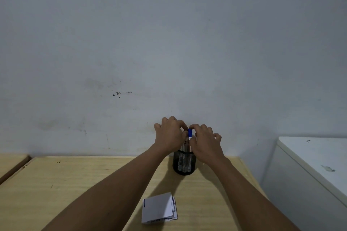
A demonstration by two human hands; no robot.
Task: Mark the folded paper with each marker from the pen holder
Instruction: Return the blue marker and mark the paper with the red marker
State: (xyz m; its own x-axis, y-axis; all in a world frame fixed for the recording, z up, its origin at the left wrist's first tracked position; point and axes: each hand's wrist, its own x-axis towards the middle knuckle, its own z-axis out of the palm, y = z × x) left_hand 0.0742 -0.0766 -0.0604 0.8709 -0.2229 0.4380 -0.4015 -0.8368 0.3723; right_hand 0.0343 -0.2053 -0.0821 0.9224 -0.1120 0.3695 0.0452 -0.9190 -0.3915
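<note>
Both hands meet over the black mesh pen holder (184, 163) at the far edge of the desk (75, 184), hiding most of the marker (189, 133) between them; only its blue cap and a sliver of white barrel show. The left hand (170, 136) and right hand (205, 145) each pinch that marker with curled fingers. Other markers stand in the holder, colours unclear through the mesh. The folded paper (159, 208) lies nearer, a dark blue line on its left edge; print along its lower edge is unreadable. A white cabinet (309, 165) stands to the right, cut off.
</note>
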